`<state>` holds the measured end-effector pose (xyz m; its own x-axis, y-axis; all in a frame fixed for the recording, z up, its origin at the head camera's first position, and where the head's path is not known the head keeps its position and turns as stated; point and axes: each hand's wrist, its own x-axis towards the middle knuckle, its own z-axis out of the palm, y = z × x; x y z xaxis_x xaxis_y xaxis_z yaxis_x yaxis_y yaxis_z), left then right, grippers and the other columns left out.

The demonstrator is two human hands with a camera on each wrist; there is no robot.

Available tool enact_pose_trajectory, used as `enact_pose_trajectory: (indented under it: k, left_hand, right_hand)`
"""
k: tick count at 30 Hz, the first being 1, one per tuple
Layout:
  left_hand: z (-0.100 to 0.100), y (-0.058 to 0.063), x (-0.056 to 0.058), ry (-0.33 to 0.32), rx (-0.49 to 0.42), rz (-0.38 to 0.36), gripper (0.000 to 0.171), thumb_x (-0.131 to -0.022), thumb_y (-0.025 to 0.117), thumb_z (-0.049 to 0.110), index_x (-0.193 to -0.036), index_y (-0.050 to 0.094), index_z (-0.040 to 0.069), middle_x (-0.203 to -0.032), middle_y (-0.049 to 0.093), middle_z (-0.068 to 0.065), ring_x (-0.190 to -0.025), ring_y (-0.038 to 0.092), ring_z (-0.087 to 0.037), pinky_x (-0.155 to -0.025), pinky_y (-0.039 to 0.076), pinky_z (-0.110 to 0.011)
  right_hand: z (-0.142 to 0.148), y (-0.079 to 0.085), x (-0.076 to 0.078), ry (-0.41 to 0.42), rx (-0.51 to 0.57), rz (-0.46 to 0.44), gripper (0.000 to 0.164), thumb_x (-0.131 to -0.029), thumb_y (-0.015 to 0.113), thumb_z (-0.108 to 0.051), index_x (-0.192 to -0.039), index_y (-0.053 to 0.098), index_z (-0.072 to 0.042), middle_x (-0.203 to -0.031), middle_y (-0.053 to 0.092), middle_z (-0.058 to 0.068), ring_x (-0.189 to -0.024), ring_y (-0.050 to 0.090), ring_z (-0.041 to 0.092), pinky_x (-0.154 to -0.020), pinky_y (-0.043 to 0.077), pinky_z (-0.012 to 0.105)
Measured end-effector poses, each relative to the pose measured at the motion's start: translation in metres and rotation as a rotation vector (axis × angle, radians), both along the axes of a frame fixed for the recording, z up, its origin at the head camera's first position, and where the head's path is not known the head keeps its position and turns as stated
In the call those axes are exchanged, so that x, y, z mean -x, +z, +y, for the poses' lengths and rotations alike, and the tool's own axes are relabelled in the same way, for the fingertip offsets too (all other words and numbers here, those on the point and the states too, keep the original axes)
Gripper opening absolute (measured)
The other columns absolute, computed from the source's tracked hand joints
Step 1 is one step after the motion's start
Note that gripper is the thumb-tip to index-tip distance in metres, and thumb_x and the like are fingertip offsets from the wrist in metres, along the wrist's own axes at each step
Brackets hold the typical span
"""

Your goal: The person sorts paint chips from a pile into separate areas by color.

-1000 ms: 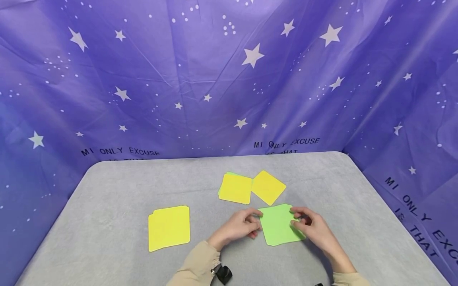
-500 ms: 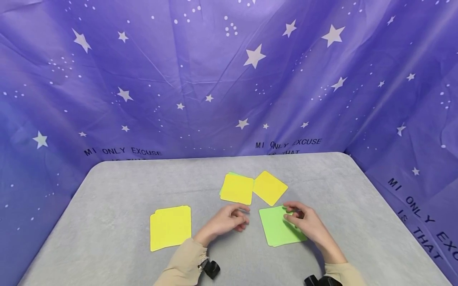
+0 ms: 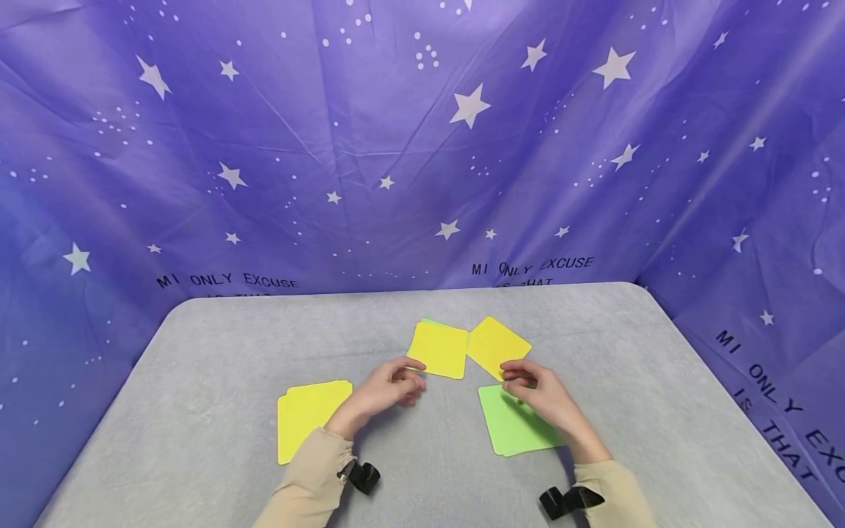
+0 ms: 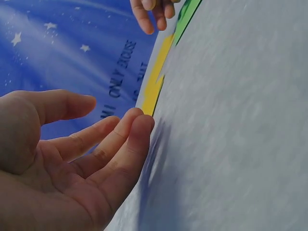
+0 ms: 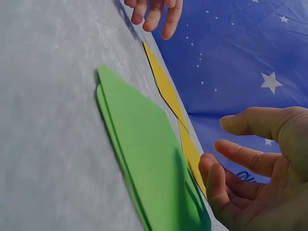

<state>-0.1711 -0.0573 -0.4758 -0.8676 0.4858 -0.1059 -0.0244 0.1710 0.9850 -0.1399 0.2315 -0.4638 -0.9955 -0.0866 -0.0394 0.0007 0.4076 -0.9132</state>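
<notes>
Mid-sort over the table [image 3: 198, 381]: left hand [image 3: 386, 390] loosely spread beside one yellow card [image 3: 437, 349], right hand [image 3: 538, 396] spread, empty, above green stack [image 3: 511, 429], likely closing on another yellow card [image 3: 496, 345].

left hand [image 3: 389, 387], right hand [image 3: 538, 394] (both loosely curled)

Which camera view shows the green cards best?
The head view: the green cards lie flat, outline nearly whole, with the right hand over their far corner. The right wrist view shows them close but foreshortened and cut off. The left wrist view shows only a thin green sliver.
</notes>
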Motion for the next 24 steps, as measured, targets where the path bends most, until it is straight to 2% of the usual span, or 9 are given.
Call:
enact_pose_trajectory:
  k: [7,12,15,19,24]
  left_hand:
    - [-0.008,0.000,0.008,0.141,0.039,0.041,0.031,-0.094,0.053,0.002,-0.123,0.055,-0.010,-0.112,0.060,-0.021,-0.098,0.060,-0.032,-0.080,0.054,-0.038]
    - [-0.007,0.000,0.012,0.220,0.065,0.056,0.032,-0.093,0.054,0.001,-0.124,0.056,-0.008,-0.120,0.056,-0.021,-0.102,0.059,-0.032,-0.081,0.054,-0.038]
    - [-0.006,0.000,0.015,0.231,0.066,0.054,0.033,-0.093,0.054,0.001,-0.124,0.055,-0.009,-0.120,0.056,-0.022,-0.103,0.059,-0.034,-0.081,0.054,-0.039]
    - [-0.004,0.000,0.017,0.209,0.040,0.051,0.034,-0.092,0.055,0.001,-0.124,0.055,-0.010,-0.118,0.057,-0.023,-0.104,0.058,-0.035,-0.083,0.053,-0.041]
    - [-0.005,-0.001,0.018,0.165,0.002,0.136,0.033,-0.091,0.056,0.006,-0.120,0.055,-0.011,-0.111,0.059,-0.021,-0.096,0.061,-0.027,-0.080,0.055,-0.037]
  right_hand:
    - [-0.019,-0.004,0.013,0.061,0.027,0.025,0.034,-0.087,0.065,0.001,-0.117,0.057,0.014,-0.106,0.065,0.024,-0.091,0.063,0.027,-0.071,0.051,0.025]
    - [-0.036,-0.006,0.020,0.046,0.066,-0.005,0.038,-0.086,0.064,0.002,-0.122,0.055,0.012,-0.114,0.061,0.026,-0.100,0.062,0.033,-0.078,0.052,0.029]
    - [-0.044,-0.007,0.023,0.027,0.110,-0.042,0.045,-0.088,0.062,0.002,-0.130,0.049,0.010,-0.121,0.057,0.027,-0.106,0.059,0.036,-0.083,0.051,0.034]
    - [-0.053,-0.006,0.024,0.000,0.150,-0.065,0.051,-0.087,0.063,0.002,-0.134,0.044,0.009,-0.124,0.054,0.029,-0.108,0.057,0.037,-0.086,0.051,0.039]
    - [-0.061,-0.005,0.025,-0.028,0.168,-0.077,0.058,-0.085,0.066,0.002,-0.138,0.041,0.007,-0.126,0.051,0.029,-0.109,0.056,0.037,-0.086,0.051,0.041]
